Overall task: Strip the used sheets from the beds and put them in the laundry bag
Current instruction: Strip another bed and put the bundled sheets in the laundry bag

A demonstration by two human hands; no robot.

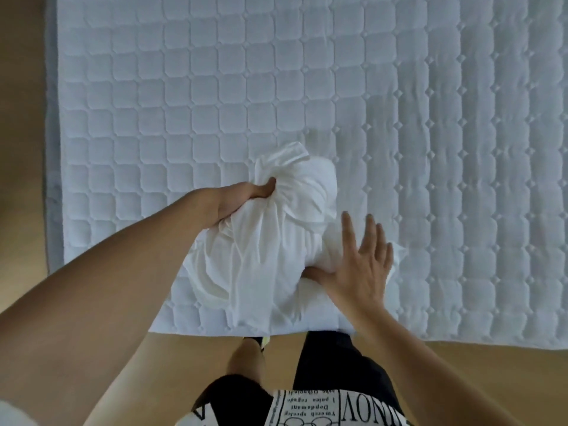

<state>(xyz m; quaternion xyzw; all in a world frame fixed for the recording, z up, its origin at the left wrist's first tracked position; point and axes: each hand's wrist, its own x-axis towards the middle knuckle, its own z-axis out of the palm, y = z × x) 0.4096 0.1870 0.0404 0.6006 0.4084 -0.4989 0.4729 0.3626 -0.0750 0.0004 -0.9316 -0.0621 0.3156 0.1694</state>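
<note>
On mattress (215, 87), left hand (242, 199) gripping sheet (270, 256)

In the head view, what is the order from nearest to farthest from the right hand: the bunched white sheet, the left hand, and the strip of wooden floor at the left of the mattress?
1. The bunched white sheet, touching the right hand on its left side.
2. The left hand, across the bundle, up and to the left, gripping the sheet.
3. The strip of wooden floor, beyond the left edge of the mattress.

Mattress (215, 87) surface open on all sides of the bundled sheet (261, 241); sheet is the sole obstruction.
</note>
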